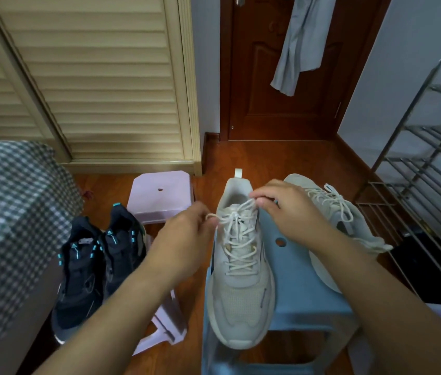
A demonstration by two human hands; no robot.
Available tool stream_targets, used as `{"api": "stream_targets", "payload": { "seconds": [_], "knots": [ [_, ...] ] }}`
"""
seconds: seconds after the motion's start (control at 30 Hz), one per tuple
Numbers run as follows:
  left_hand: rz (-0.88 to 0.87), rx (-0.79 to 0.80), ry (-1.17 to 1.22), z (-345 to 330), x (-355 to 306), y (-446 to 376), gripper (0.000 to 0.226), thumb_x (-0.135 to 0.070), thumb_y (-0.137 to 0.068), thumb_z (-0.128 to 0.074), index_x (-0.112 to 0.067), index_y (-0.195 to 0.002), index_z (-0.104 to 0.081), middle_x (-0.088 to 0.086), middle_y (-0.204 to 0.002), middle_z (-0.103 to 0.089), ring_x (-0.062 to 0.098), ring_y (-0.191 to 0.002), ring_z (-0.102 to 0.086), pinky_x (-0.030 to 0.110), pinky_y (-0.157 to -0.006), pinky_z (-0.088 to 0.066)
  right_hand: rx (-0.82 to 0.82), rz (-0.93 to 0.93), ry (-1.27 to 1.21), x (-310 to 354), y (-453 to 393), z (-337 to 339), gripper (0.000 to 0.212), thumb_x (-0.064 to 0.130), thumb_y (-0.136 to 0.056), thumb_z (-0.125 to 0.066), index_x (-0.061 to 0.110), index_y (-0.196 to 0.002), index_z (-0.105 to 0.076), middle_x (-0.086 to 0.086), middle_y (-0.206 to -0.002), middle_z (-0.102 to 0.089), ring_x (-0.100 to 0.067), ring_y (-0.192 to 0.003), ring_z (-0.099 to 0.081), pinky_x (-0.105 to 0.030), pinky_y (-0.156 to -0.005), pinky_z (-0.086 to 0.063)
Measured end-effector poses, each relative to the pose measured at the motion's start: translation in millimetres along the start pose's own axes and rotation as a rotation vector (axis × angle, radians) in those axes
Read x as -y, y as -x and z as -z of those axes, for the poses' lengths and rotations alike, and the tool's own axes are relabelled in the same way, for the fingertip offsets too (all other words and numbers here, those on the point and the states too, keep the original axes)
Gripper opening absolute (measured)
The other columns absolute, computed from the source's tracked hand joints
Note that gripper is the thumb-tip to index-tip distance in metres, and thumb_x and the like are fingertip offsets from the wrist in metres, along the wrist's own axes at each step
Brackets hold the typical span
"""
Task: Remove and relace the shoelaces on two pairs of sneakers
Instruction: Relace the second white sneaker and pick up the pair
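1. My left hand (186, 234) pinches one strand of the cream woven shoelace (237, 234) between thumb and fingertips, just left of the top eyelets.
2. My right hand (287, 209) pinches the other strand of the same lace at the upper right of the tongue, fingers curled round it.
3. The lace runs criss-cross down the front of the off-white mesh sneaker (241, 280), which stands upright on the pale blue plastic stool (303, 301), toe toward me and heel away.
4. The matching second off-white sneaker (341, 212) lies tilted on its side on the stool, to the right of my right arm, its lace threaded and loose.
5. A pair of black sneakers with turquoise accents (94, 261) stands side by side on the reddish wooden floor (268, 158) to the left, beside the checked bedcover (11, 207).
6. A pale pink plastic stool (162, 193) sits just beyond the black pair.
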State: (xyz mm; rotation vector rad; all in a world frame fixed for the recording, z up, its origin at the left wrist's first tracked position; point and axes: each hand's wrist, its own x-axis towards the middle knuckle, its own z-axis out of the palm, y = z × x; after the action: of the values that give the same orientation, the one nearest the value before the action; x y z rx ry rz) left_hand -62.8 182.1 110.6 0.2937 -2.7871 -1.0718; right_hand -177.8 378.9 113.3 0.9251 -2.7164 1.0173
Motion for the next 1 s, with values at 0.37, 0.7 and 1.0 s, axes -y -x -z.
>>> {"api": "stream_targets", "payload": {
  "seconds": [0.37, 0.7, 1.0],
  "knots": [
    [-0.132, 0.060, 0.055, -29, 0, 10, 0.094, -0.021, -0.083, -0.076, -0.042, -0.151, -0.014, -0.005, -0.146, -0.033, 0.021, -0.129, -0.050, 0.040, -0.103, -0.048, 0.123, 0.130, 0.268, 4, 2, -4, 0.013, 0.017, -0.089, -0.066, 0.029, -0.095, -0.068, 0.008, -0.101, -0.053, -0.012, -0.110, -0.039, -0.034, -0.098, -0.041],
    [-0.143, 0.010, -0.279, -32, 15, 1, 0.089, -0.026, -0.089, -0.071, -0.038, -0.159, -0.017, 0.005, -0.142, -0.031, 0.032, -0.128, -0.039, 0.043, -0.107, -0.039, 0.214, 0.343, 0.232, 65, 57, -9, 0.022, 0.044, -0.089, -0.061, 0.025, -0.084, -0.070, 0.006, -0.084, -0.070, -0.014, -0.082, -0.061, -0.036, -0.075, -0.049],
    [0.124, 0.044, 0.410, -44, -7, -12, 0.054, -0.062, -0.099, -0.042, -0.038, -0.147, -0.044, -0.002, -0.146, -0.054, 0.018, -0.130, -0.054, 0.047, -0.110, -0.046, -0.301, -0.437, -0.010, -33, 62, 78, 0.020, 0.031, -0.100, -0.057, 0.029, -0.117, -0.066, 0.008, -0.115, -0.064, -0.007, -0.101, -0.057, -0.019, -0.075, -0.039]
  ]
}}
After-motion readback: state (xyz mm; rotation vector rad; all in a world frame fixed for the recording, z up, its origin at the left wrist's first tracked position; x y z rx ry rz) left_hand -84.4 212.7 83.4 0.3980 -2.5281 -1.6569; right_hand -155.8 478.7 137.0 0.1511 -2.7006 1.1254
